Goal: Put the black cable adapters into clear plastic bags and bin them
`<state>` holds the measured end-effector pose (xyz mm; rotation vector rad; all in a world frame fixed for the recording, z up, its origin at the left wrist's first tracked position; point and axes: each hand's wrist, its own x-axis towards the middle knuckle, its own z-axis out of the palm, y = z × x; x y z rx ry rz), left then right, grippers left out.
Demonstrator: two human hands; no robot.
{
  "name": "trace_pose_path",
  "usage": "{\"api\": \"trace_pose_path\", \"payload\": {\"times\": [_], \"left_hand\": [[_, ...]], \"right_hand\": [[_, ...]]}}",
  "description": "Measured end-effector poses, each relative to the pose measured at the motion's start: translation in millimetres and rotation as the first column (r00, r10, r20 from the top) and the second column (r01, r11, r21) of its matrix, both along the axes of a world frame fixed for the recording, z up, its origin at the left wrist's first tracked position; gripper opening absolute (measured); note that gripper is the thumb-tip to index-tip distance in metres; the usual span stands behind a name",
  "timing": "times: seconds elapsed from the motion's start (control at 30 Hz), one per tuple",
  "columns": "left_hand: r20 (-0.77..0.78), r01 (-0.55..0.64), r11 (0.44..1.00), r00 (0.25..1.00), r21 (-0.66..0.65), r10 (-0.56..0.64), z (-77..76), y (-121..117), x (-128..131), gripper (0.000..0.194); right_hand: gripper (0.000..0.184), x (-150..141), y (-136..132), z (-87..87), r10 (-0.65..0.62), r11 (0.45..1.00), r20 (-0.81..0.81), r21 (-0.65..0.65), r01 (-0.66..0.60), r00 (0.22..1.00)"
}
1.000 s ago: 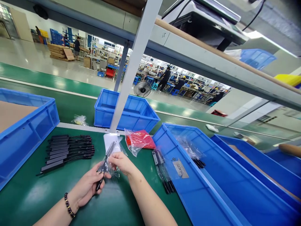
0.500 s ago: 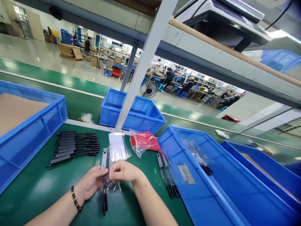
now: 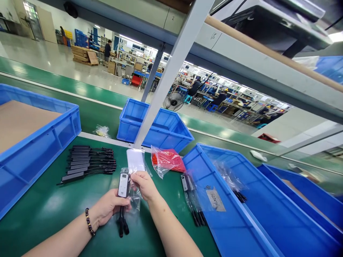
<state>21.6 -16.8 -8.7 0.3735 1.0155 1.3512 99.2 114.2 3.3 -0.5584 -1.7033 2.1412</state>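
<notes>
My left hand [image 3: 111, 207] is closed around the lower end of a small black electronic device [image 3: 123, 185] with a silver label facing up. Two short black cables with plugs [image 3: 122, 226] hang from it, pointing toward me. Clear plastic bag film [image 3: 135, 205] hangs on the device's right side; whether the device is inside it I cannot tell. My right hand [image 3: 143, 184] pinches the film at the device's upper right edge. Just beyond lie flat clear bags with white paper [image 3: 135, 160]. On the left, several similar black devices with cables [image 3: 80, 163] form a row.
A bag of red items [image 3: 168, 159] lies beyond my right hand. Bagged devices [image 3: 191, 200] rest against a labelled blue bin [image 3: 227, 217]. Other blue bins stand at left [image 3: 40, 142] and behind the post [image 3: 155, 126]. A shelf [image 3: 241, 53] crosses overhead; people work far off.
The device has turned from edge-on to label up, with its cables hanging toward me. My right hand has shifted along its right side. The view has swung slightly left.
</notes>
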Motion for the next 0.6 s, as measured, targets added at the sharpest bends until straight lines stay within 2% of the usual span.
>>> {"api": "trace_pose_path", "payload": {"times": [0.1, 0.2, 0.27, 0.33, 0.43, 0.53, 0.6], "left_hand": [[0.026, -0.082, 0.997, 0.996, 0.004, 0.082, -4.2, 1.0, -2.9, 0.011], [0.064, -0.181, 0.984, 0.982, 0.001, 0.180, -6.1, 2.4, -6.1, 0.012], [0.078, -0.211, 0.977, 0.975, -0.001, 0.210, -3.9, 3.2, -7.0, 0.014], [0.101, -0.167, 0.986, 0.981, 0.001, 0.166, 0.8, 3.4, -6.8, 0.019], [0.154, 0.005, 0.999, 0.988, 0.042, -0.011, 8.9, 1.8, -6.0, 0.025], [0.152, 0.118, 0.992, 0.981, 0.040, -0.123, 13.3, -0.7, -6.4, 0.023], [0.135, 0.150, 0.988, 0.979, 0.032, -0.153, 13.9, -1.9, -7.1, 0.022]], "right_hand": [[0.030, -1.0, -2.3, -0.1, -0.020, 0.999, 0.042, 0.040, 0.018, 0.999], [0.025, -1.9, -12.6, -0.2, -0.001, 0.971, 0.144, 0.238, -0.034, 0.990], [0.020, -0.2, -20.6, 1.8, -0.040, 0.917, 0.206, 0.395, -0.046, 0.978], [0.019, 6.1, -24.0, 8.1, -0.115, 0.830, 0.239, 0.557, -0.039, 0.964], [0.022, 29.3, -14.7, 28.3, -0.246, 0.633, 0.253, 0.773, -0.043, 0.936], [0.025, 65.9, 9.8, 53.6, -0.366, 0.458, 0.288, 0.883, -0.099, 0.885], [0.024, 90.3, 30.8, 64.1, -0.445, 0.390, 0.368, 0.901, -0.193, 0.817]]}}
